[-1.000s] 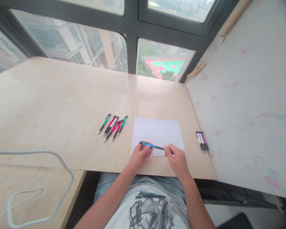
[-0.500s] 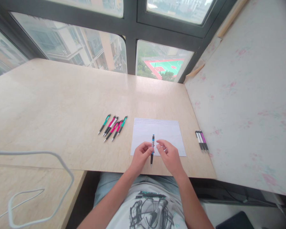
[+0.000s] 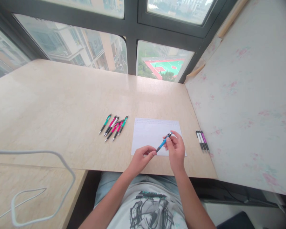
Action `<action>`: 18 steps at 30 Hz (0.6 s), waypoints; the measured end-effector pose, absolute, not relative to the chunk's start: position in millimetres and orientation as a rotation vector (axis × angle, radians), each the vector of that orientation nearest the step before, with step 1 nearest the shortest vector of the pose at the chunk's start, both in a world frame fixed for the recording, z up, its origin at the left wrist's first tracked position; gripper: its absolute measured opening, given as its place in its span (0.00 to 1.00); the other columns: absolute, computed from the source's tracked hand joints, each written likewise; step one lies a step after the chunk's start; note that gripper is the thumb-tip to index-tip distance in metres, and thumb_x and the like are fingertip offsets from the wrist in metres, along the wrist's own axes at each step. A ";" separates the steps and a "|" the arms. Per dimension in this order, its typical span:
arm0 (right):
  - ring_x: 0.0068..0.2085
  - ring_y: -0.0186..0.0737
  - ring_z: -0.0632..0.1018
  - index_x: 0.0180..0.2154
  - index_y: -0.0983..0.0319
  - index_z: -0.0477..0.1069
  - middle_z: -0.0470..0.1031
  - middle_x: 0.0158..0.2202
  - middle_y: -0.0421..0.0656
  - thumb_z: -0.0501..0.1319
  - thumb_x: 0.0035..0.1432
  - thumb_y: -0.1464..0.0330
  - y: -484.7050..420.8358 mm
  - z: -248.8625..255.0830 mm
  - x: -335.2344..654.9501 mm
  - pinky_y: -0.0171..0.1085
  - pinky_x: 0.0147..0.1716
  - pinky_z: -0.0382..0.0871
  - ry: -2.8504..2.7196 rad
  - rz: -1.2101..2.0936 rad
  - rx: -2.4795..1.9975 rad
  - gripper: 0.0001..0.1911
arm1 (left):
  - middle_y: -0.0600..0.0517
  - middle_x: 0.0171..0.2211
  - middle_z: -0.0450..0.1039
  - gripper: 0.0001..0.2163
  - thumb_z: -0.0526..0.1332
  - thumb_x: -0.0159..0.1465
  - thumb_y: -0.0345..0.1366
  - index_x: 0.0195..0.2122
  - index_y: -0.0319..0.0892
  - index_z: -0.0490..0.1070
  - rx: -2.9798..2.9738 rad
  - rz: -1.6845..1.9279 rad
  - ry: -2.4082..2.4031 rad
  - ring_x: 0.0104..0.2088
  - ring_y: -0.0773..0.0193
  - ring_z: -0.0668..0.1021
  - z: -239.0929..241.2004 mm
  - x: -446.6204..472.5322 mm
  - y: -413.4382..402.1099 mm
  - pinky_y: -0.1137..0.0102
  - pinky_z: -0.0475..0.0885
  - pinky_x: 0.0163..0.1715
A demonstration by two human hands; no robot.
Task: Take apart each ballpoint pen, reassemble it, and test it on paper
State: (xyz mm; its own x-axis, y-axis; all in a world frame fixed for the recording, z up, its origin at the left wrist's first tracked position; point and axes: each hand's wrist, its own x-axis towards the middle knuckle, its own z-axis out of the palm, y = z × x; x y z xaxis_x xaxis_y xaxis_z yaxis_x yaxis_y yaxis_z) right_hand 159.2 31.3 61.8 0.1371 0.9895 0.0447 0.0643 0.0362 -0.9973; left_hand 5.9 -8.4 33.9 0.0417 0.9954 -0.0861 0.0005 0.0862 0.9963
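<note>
A blue and black pen [image 3: 163,143] is held slanted above a white sheet of paper [image 3: 147,132]. My right hand [image 3: 176,151] is closed on its upper half, with the thumb near the clicker end. My left hand [image 3: 141,159] pinches the pen's lower tip between thumb and forefinger. Both hands hover over the sheet's near edge on the beige table [image 3: 62,105].
Several green and pink pens [image 3: 113,124] lie in a row left of the paper. Three white and purple pens [image 3: 201,140] lie to its right, beside a pale patterned wall panel [image 3: 248,95]. A white cable [image 3: 33,187] loops at the lower left. Windows run behind the table.
The pen turned from lying level, to upright, to slanted up and right. My right hand rose and took hold of its upper half; my left hand slid down to the tip.
</note>
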 end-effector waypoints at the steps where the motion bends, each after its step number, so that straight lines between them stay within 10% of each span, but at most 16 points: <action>1: 0.29 0.35 0.74 0.54 0.59 0.62 0.77 0.39 0.46 0.58 0.62 0.59 31.1 59.9 159.1 0.34 0.25 0.69 -1.175 1.042 -1.282 0.21 | 0.48 0.31 0.80 0.06 0.66 0.59 0.38 0.34 0.44 0.80 1.165 1.118 1.213 0.33 0.58 0.77 33.1 7.0 -8.6 0.68 0.70 0.36; 18: 0.31 0.38 0.78 0.56 0.59 0.58 0.80 0.36 0.45 0.64 0.58 0.63 37.0 49.1 175.8 0.35 0.27 0.70 -1.078 1.019 -1.211 0.27 | 0.50 0.33 0.77 0.08 0.57 0.66 0.38 0.35 0.43 0.74 1.663 1.160 1.767 0.32 0.62 0.77 11.5 -61.6 8.3 0.68 0.72 0.35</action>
State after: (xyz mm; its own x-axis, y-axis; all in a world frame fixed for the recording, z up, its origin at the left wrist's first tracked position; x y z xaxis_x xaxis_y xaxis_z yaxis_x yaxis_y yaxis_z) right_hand 175.8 37.0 49.1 0.1975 0.9770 0.0800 -0.0244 0.0865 -0.9960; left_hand -61.6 8.3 11.5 -0.1737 0.9600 0.2198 0.5834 -0.0795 0.8083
